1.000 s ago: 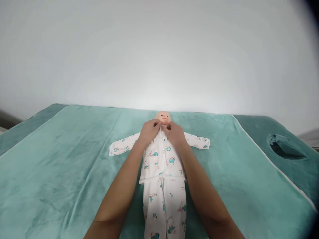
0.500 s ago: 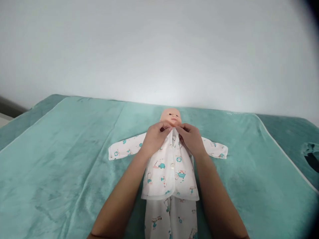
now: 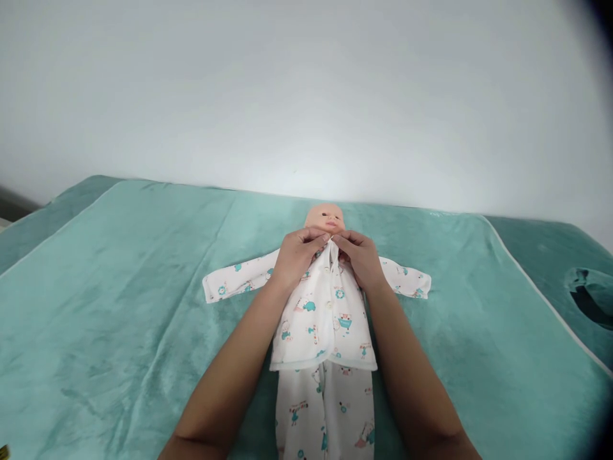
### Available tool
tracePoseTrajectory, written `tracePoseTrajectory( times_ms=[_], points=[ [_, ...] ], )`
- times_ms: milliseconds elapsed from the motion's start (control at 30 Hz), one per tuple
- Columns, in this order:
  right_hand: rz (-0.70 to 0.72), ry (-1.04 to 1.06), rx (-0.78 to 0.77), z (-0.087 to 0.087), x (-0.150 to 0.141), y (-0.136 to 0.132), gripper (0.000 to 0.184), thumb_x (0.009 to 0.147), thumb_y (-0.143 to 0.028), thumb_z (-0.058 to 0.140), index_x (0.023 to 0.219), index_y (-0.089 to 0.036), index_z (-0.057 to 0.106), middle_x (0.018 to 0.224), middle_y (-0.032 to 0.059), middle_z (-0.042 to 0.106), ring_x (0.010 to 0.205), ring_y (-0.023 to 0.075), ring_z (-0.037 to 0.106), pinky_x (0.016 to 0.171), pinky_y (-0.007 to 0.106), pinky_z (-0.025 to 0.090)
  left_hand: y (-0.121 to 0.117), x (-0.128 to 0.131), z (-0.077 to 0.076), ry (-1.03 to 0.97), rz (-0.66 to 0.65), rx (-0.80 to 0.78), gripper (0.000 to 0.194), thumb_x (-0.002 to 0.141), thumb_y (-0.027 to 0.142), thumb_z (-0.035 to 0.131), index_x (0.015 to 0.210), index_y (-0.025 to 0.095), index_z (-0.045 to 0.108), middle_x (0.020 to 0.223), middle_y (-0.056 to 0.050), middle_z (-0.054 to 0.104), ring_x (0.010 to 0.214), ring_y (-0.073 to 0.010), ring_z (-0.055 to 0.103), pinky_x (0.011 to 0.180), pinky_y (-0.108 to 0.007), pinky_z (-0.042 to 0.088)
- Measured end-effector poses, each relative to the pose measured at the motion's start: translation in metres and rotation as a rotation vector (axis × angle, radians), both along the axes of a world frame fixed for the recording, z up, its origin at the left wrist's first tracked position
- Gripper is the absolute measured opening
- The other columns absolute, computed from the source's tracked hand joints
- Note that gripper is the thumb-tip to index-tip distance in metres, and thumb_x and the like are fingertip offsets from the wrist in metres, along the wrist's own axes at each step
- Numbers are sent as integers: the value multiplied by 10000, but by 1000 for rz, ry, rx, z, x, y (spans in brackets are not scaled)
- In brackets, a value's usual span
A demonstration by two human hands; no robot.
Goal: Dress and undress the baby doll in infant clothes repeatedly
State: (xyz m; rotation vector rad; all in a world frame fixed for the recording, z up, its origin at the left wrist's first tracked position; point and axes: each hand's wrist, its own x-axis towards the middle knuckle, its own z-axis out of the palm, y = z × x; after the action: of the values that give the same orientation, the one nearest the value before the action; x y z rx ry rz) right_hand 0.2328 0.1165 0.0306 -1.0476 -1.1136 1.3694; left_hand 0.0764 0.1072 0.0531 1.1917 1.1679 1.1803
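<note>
Below the chin of the doll [image 3: 325, 214], the left hand [image 3: 295, 257] and right hand [image 3: 363, 257] pinch the shirt [image 3: 322, 319] at its neck, apparently so the front edges meet.

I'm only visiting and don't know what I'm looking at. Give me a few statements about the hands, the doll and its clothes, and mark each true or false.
1. The left hand and the right hand both grip the white shirt near the neck of the doll. True.
2. The doll lies on its front. False: it lies on its back.
3. The trousers have a print much like the shirt's. True.
4. The trousers are pulled up over the shirt's hem. False: the hem lies over them.
5. The cover beneath the doll is red. False: it is green.
</note>
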Motion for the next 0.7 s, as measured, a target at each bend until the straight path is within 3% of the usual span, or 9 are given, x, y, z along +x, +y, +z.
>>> tracePoseTrajectory(
  times_ms=[333, 700],
  points=[
    [57, -3, 40, -2, 4, 3, 194, 768, -403, 762, 761, -211, 738, 621, -26, 611, 543, 101, 496, 523, 245, 403, 1, 1, -2, -55, -7, -14, 200, 788, 372, 737, 845, 181, 739, 733, -1, 627, 632, -100, 507, 551, -222, 362],
    [164, 5, 26, -5, 14, 5, 239, 774, -440, 760, 792, -202, 751, 697, 7, 685, 619, 112, 593, 588, 233, 474, 2, 1, 3, 30, -57, 1, 238, 778, 399, 733, 746, 166, 695, 684, 12, 600, 555, -82, 443, 514, -234, 326]
  ],
)
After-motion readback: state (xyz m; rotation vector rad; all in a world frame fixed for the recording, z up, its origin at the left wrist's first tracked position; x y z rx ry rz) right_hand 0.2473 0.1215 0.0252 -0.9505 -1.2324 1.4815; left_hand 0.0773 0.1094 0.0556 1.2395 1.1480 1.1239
